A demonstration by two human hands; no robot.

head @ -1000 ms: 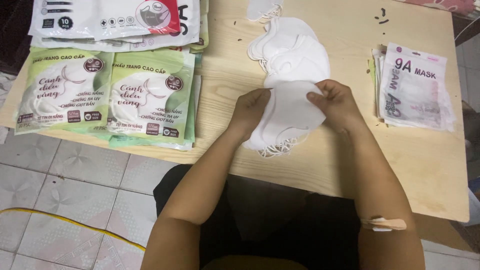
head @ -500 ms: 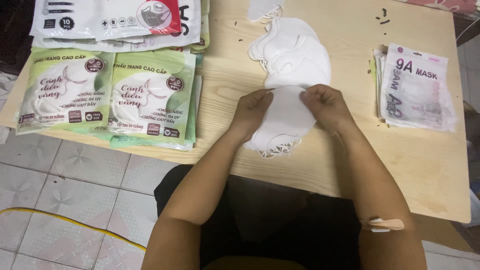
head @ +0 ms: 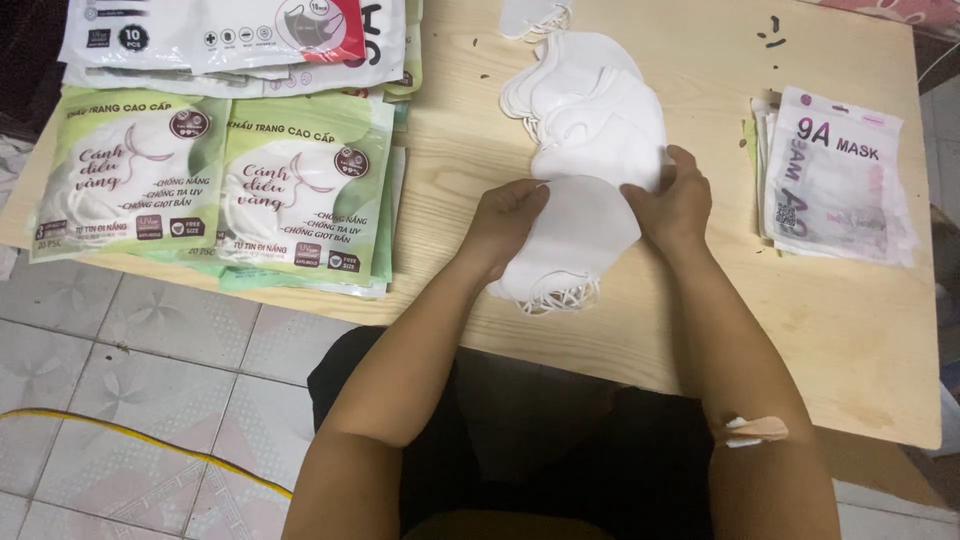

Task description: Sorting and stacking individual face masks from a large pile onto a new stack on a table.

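A small stack of folded white face masks (head: 575,235) lies on the wooden table (head: 700,310) near its front edge, ear loops hanging toward me. My left hand (head: 510,220) pinches the stack's left edge. My right hand (head: 678,200) grips its right edge, fingers curled over the top. Just beyond the stack, a loose pile of white masks (head: 590,100) spreads toward the table's far side.
Green-and-white mask packets (head: 210,190) lie in stacks at the table's left, with white-and-red packets (head: 230,40) behind them. A pile of pink-and-white packets (head: 835,175) sits at the right. Tiled floor (head: 130,400) shows at lower left. An adhesive bandage (head: 755,430) is on my right forearm.
My right hand has slid from lying over the stack to gripping its right edge. The stack has been squared up between both hands.
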